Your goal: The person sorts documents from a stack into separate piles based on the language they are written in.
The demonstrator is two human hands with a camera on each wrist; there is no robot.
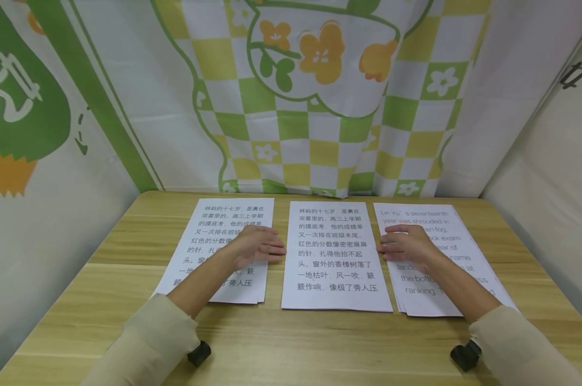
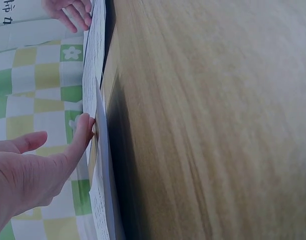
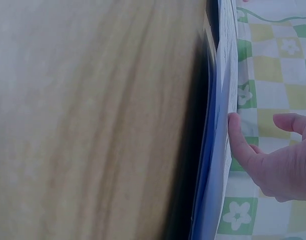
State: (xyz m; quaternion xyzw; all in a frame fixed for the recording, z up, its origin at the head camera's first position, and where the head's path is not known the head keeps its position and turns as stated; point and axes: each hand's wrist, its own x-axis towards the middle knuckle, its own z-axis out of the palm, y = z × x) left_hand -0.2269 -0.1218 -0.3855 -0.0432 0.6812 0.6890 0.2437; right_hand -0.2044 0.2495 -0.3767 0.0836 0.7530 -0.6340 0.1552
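Three piles of printed white sheets lie side by side on a wooden table. Chinese characters cover the left pile [image 1: 235, 214] and the middle pile [image 1: 336, 257], while the right pile [image 1: 418, 213] carries English text. My left hand [image 1: 257, 247] is over the left pile's right side, its fingers reaching toward the middle pile. In the left wrist view, fingertips [image 2: 84, 119] of that hand are right at the paper. Over the right pile's left edge is my right hand [image 1: 407, 249], fingers extended inward; the right wrist view has its fingertip [image 3: 234, 120] at the sheets. Both hands hide some print.
The wooden table [image 1: 310, 348] runs back to a checkered, flowered cloth [image 1: 300, 134]. White fabric sides with printed designs stand at left and right. A small black device [image 1: 199, 354] is under the left sleeve, and another black device [image 1: 466, 355] beside the right sleeve.
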